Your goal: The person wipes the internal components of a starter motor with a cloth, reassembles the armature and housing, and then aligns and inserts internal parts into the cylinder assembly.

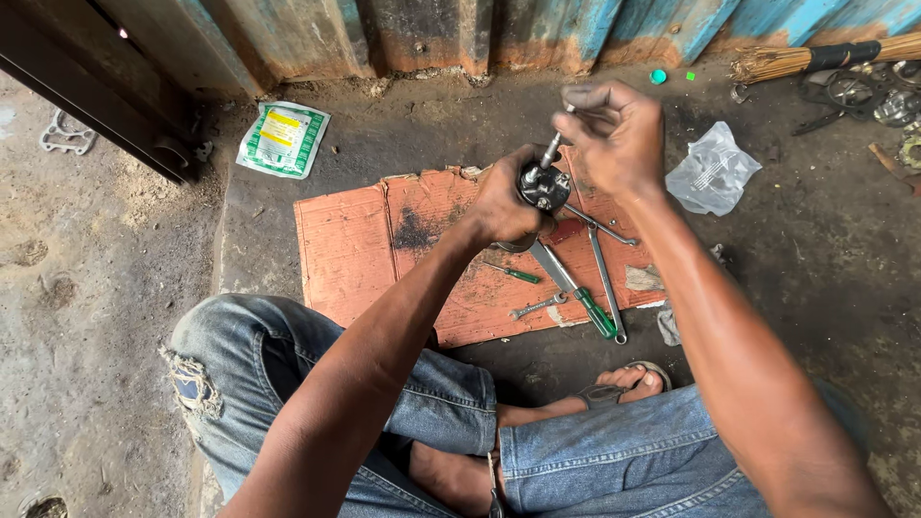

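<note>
**Black metal part held above the cardboard, its rod slanting up into the right hand**

Black and greasy, the round metal part (544, 186) sits in the left hand (504, 203), whose fingers are wrapped closed around its near-left side, holding it in the air over the far edge of the red cardboard sheet (384, 240). A thin silver rod (554, 146) rises from the part, its long axis tilted up and to the far right. The right hand (619, 134) comes in from the right and above, its fingers pinched shut on the rod's top end; what lies under the fingertips is hidden, perhaps a small driver handle. So the rod lies straight between the two hands, the right one nearer its free end. On the cardboard just near of the part lie a green-handled screwdriver (593, 309), a smaller one (515, 273) and a long spanner (604, 283).
</note>
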